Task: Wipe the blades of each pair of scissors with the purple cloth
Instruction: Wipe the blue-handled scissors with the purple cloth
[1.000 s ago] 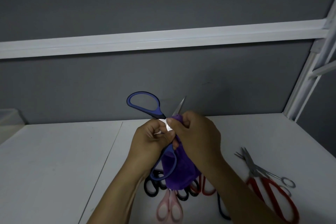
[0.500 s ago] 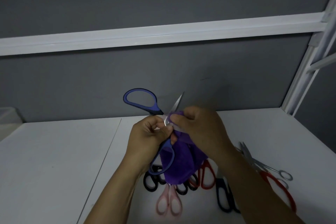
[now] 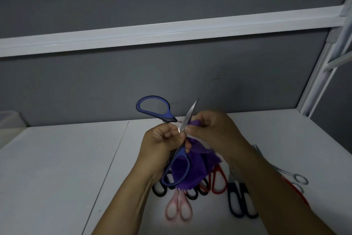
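The left hand [image 3: 162,147] curls tightly around the blue scissors [image 3: 164,116] just below the pivot and holds them above the table [image 3: 57,168], spread wide, with one handle loop up and the other down. The right hand [image 3: 211,131] pinches the purple cloth [image 3: 192,168] against the scissors at the pivot. One bare blade [image 3: 189,113] points upward and the cloth hangs below. Under the hands, pink scissors [image 3: 179,210], red scissors [image 3: 218,181] and dark scissors [image 3: 240,202] lie on the table.
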